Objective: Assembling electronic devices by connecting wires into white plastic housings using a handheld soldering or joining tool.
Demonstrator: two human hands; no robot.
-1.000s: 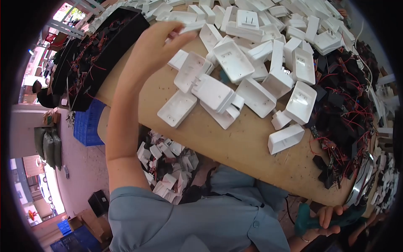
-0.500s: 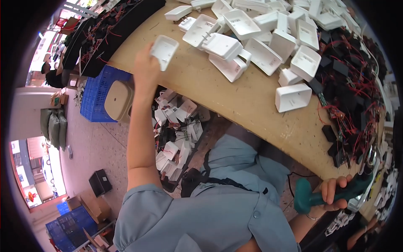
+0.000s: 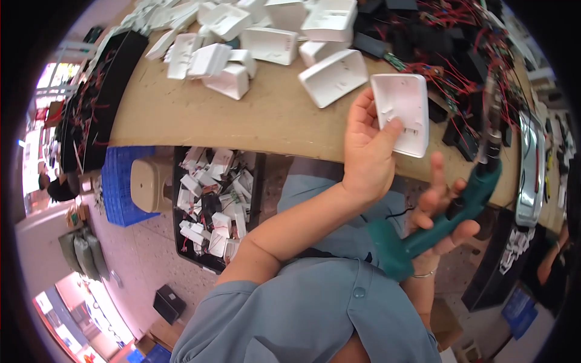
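Note:
My left hand (image 3: 370, 160) grips a shallow white plastic housing shell (image 3: 404, 100) by its left side, thumb inside the hollow. The shell's open face is turned toward me, above the table's front edge. To the right, my right hand (image 3: 437, 209) is wrapped around a green power screwdriver (image 3: 417, 243), index finger raised off it. The tool's metal front end points up and away, toward dark parts with red wires (image 3: 451, 48). Another open white shell (image 3: 334, 77) lies on the table just left of the held one.
Many white housings (image 3: 269, 45) are heaped along the table's far side. Below the wooden table (image 3: 206, 124), a black crate (image 3: 180, 233) holds white parts and wires. A beige stool (image 3: 147, 184) and blue crate (image 3: 115, 193) stand left. Another person's arm (image 3: 549, 263) shows at far right.
My left hand has carried the white shell from the table's left side to the right, near my right hand. The screwdriver has come inward and tilted more upright. The view has turned right.

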